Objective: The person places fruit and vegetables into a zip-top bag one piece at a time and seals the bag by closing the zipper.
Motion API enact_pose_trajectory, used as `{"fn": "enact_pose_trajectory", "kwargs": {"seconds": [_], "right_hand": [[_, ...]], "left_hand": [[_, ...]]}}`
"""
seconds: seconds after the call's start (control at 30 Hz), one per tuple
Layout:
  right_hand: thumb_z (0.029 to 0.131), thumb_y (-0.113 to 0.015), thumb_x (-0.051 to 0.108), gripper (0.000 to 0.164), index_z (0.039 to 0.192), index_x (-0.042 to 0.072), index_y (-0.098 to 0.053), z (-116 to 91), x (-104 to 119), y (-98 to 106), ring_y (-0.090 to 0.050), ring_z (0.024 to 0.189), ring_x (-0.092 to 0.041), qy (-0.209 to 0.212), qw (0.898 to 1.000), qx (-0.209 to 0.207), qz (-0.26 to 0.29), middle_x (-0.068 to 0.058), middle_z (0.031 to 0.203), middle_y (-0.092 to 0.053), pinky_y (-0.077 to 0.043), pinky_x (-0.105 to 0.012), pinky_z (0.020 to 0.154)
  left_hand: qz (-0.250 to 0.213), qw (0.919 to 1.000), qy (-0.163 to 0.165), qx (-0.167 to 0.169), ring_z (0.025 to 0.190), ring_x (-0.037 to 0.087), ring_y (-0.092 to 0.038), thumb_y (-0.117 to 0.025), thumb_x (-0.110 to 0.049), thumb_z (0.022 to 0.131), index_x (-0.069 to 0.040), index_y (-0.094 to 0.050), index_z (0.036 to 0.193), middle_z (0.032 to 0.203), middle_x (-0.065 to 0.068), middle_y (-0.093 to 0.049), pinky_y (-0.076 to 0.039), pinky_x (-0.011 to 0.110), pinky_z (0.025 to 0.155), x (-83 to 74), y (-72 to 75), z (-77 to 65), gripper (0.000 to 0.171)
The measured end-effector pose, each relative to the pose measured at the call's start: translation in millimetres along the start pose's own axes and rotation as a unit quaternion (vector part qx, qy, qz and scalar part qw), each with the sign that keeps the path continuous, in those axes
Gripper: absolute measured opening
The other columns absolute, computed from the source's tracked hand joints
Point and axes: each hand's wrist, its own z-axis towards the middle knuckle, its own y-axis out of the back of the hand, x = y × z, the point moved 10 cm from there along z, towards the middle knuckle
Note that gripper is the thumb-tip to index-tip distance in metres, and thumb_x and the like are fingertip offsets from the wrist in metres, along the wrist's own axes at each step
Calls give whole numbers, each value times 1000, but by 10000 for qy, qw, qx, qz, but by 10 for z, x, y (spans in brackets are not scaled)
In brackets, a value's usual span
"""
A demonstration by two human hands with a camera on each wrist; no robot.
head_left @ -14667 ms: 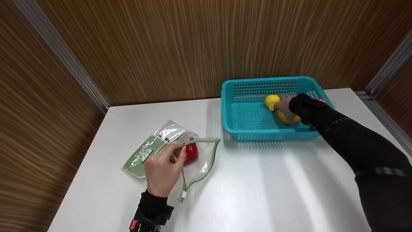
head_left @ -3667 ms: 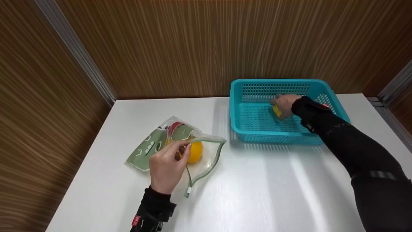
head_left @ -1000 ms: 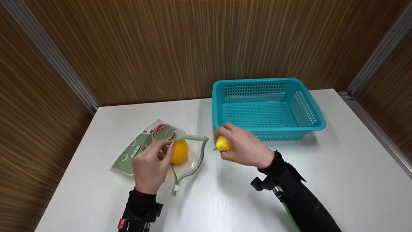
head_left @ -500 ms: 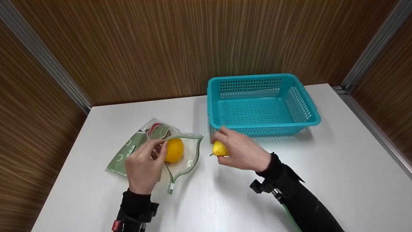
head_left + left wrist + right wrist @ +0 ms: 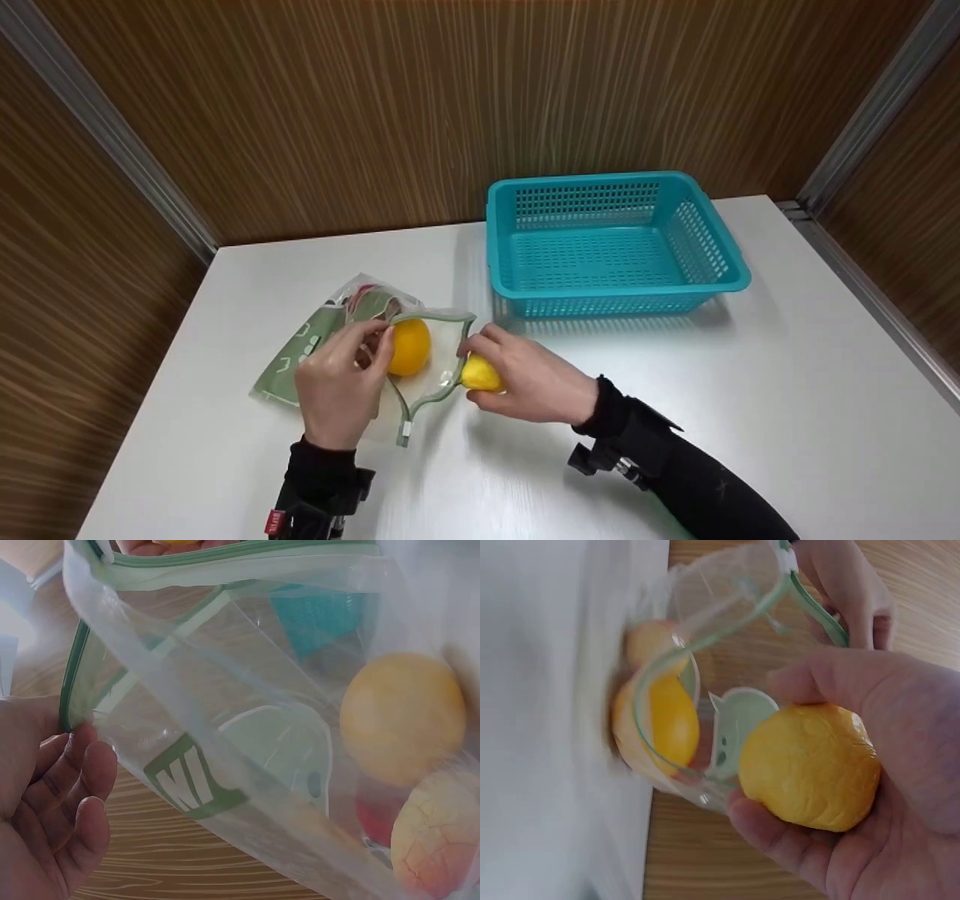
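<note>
My left hand (image 5: 341,382) pinches the green-edged rim of a clear zip bag (image 5: 289,369) with a green cartoon print, and the bag's mouth is spread toward the right. Inside, just behind the opening, lies an orange (image 5: 411,347). Through the plastic in the left wrist view show a yellow-red fruit (image 5: 435,832) and part of a red one (image 5: 377,816). My right hand (image 5: 538,381) grips a yellow pear (image 5: 480,373) at the far rim of the mouth, stem end toward the bag. In the right wrist view, fingers and thumb wrap the pear's sides.
A turquoise perforated basket (image 5: 619,291) stands at the back right of the white table (image 5: 570,495). Wood-grain panels (image 5: 465,112) close off the back and both sides. A slider (image 5: 406,429) sits at the near end of the bag's zip.
Earlier the right hand reached into the basket; since then the orange has come into the bag. The pear has left the basket and moved left to the bag's mouth. The left hand keeps its pinch.
</note>
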Motion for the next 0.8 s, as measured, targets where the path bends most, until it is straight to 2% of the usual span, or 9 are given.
{"fn": "enact_pose_trajectory", "kwargs": {"seconds": [0.23, 0.5, 0.6, 0.8], "right_hand": [[83, -68, 39, 41, 118, 21, -55, 50, 56, -162, -48, 72, -6, -101, 9996, -229, 146, 3, 97, -54, -43, -15, 62], [85, -64, 31, 39, 120, 20, -54, 240, 132, -297, -51, 80, -10, -39, 9988, -311, 369, 0, 106, -55, -44, -16, 69], [83, -65, 30, 39, 119, 18, -55, 359, 145, -381, -52, 79, -11, -48, 9996, -195, 210, -2, 103, -57, -45, -17, 68], [82, -67, 28, 42, 120, 14, -56, 597, 165, -546, -53, 73, -11, 11, 9986, 235, -467, -5, 99, -59, -47, -19, 65]], "left_hand": [[-10, 10000, 16, 46, 52, 10, -57, -72, -12, 81, -9, -72, 87, 66, 2, -67, -43, 18, 49, -4, -16, -9, 7], [61, 9999, -46, 69, 52, 9, -57, -73, -14, 81, -9, -72, 87, 66, 1, -68, -44, 18, 49, -20, -7, -11, 8], [108, 9999, -85, 40, 52, 9, -58, -73, -14, 81, -9, -72, 87, 67, 1, -68, -44, 18, 49, -30, -5, -15, 8], [187, 9997, -151, 59, 54, 9, -60, -73, -16, 81, -9, -72, 88, 73, 2, -71, -45, 20, 49, -51, -31, -21, 9]]}}
